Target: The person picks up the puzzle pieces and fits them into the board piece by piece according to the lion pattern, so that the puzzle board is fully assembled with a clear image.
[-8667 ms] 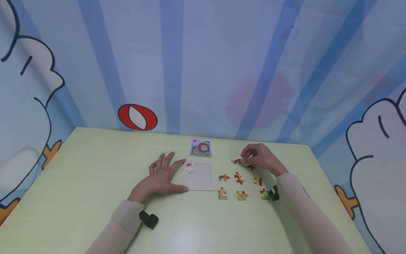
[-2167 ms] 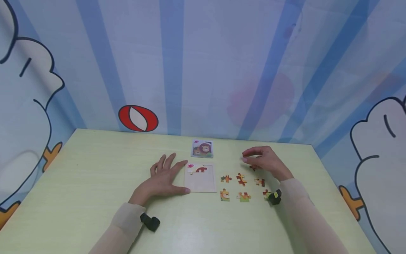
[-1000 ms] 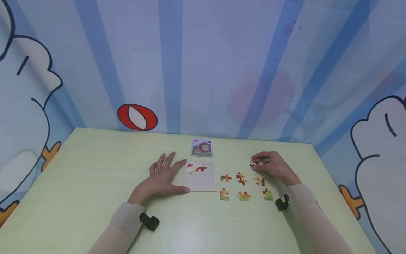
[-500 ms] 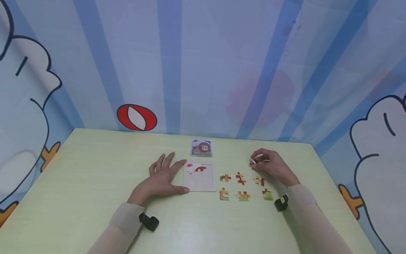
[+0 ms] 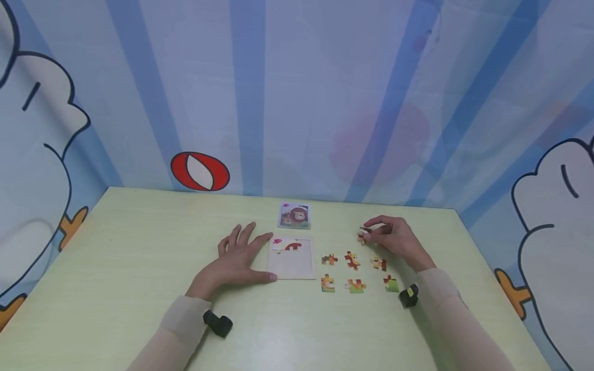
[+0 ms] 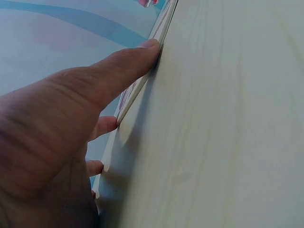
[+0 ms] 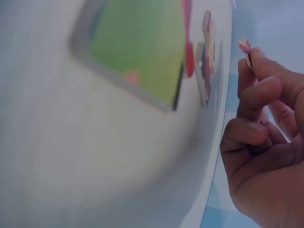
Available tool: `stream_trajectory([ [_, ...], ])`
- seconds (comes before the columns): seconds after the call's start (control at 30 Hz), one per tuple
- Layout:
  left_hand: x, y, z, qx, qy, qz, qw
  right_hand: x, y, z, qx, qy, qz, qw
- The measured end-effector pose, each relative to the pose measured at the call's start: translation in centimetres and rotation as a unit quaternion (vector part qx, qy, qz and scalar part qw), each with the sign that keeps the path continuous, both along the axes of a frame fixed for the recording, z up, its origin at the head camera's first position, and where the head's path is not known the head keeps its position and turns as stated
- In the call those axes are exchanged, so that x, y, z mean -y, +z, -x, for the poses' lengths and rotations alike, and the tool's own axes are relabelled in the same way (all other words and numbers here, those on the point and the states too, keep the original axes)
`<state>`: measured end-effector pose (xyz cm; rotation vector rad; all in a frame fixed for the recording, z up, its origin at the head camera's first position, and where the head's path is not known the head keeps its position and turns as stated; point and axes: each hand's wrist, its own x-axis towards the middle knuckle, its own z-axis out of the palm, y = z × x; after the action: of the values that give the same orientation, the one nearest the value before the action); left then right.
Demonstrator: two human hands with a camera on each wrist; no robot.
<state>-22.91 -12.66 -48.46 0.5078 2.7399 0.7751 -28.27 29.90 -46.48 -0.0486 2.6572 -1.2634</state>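
Note:
My right hand (image 5: 396,239) pinches a small jigsaw puzzle piece (image 5: 362,236) between thumb and index finger, above the table's right part. In the right wrist view the piece (image 7: 245,46) sticks out past the fingertips, other fingers curled in. My left hand (image 5: 236,260) rests at the left side of a white puzzle tray (image 5: 292,265), fingers spread, thumb and index finger touching its edge. The left wrist view shows the thumb (image 6: 137,54) against the tray's side. Along the tray's top lie two fitted pieces: a pink-marked one (image 5: 277,241) at the corner and a brown-red one (image 5: 293,247) beside it.
Right of the tray, loose puzzle pieces lie in two rows of three, among them a lion-face piece (image 5: 352,260) and a green corner piece (image 5: 391,284). Behind the tray lies a lion picture card (image 5: 294,215). A printed curtain (image 5: 297,103) closes off the table's back.
Since the oldest frame, a second piece has come to lie in the tray's top row. The right hand has picked up the upper-right piece and moved slightly left. The left hand has stayed put.

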Motion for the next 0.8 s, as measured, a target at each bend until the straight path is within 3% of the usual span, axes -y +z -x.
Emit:
stream_trajectory([
  [0.23, 0.0, 0.2, -0.1, 0.002, 0.002, -0.001, 1.0000, 0.5, 0.3, 0.2, 0.015, -0.012, 0.031, 0.999],
  [0.8, 0.0, -0.3, -0.1, -0.002, 0.001, -0.020, 0.9998, 2.1, 0.8, 0.1, 0.009, 0.009, 0.071, 0.997],
])
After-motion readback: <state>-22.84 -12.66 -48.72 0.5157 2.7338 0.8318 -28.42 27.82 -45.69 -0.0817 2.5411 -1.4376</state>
